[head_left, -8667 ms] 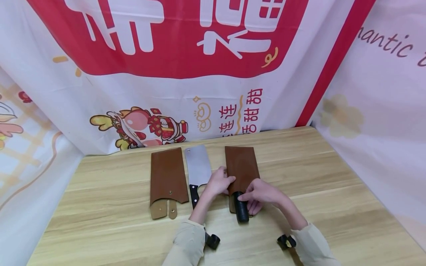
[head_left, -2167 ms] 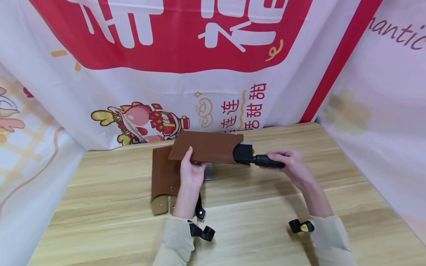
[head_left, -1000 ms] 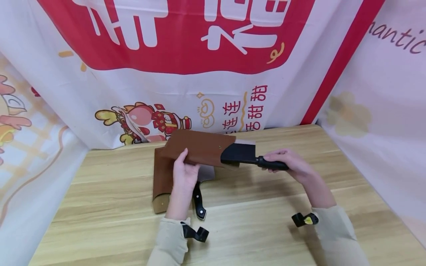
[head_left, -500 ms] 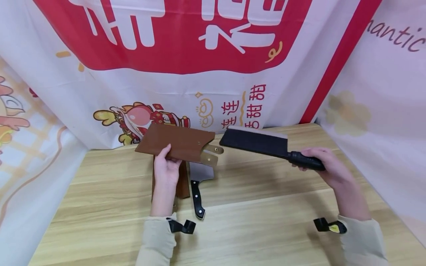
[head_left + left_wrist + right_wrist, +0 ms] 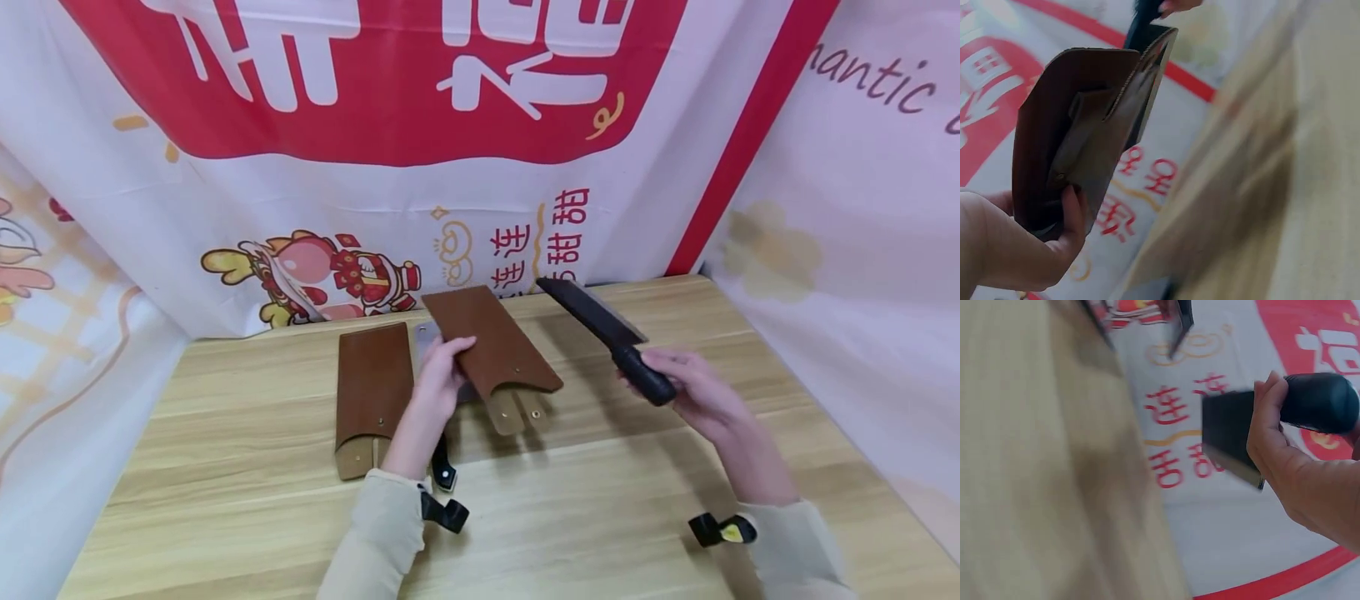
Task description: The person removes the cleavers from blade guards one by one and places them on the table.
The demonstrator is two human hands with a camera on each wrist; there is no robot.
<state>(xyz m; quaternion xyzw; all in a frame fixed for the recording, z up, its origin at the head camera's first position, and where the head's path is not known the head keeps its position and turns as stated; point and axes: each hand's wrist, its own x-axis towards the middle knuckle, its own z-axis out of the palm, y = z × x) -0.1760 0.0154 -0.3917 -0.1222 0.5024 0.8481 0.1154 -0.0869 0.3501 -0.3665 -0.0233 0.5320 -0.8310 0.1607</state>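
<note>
My left hand (image 5: pixel 442 372) grips the long edge of a brown leather knife sheath (image 5: pixel 491 337), thumb on top, held above the table with its mouth and snap straps toward me. In the left wrist view the fingers curl round the underside of that sheath (image 5: pixel 1072 137). To the right, my right hand (image 5: pixel 693 387) grips the black handle of a cleaver (image 5: pixel 592 315); its dark blade points away to the left, out of the sheath. The right wrist view shows the cleaver's blade (image 5: pixel 1229 428) beyond the fingers. Under the left hand lies a second cleaver (image 5: pixel 444 471), mostly hidden.
Another brown sheath (image 5: pixel 373 379) lies flat on the wooden table (image 5: pixel 570 517), left of the second cleaver. A printed cloth (image 5: pixel 480 208) hangs along the table's back edge, and white cloth (image 5: pixel 847 317) hangs on the right side.
My right hand has drawn the cleaver out of the sheath to the right and turned its blade edge-on. My left hand has swung the sheath from sideways to mouth toward me.
</note>
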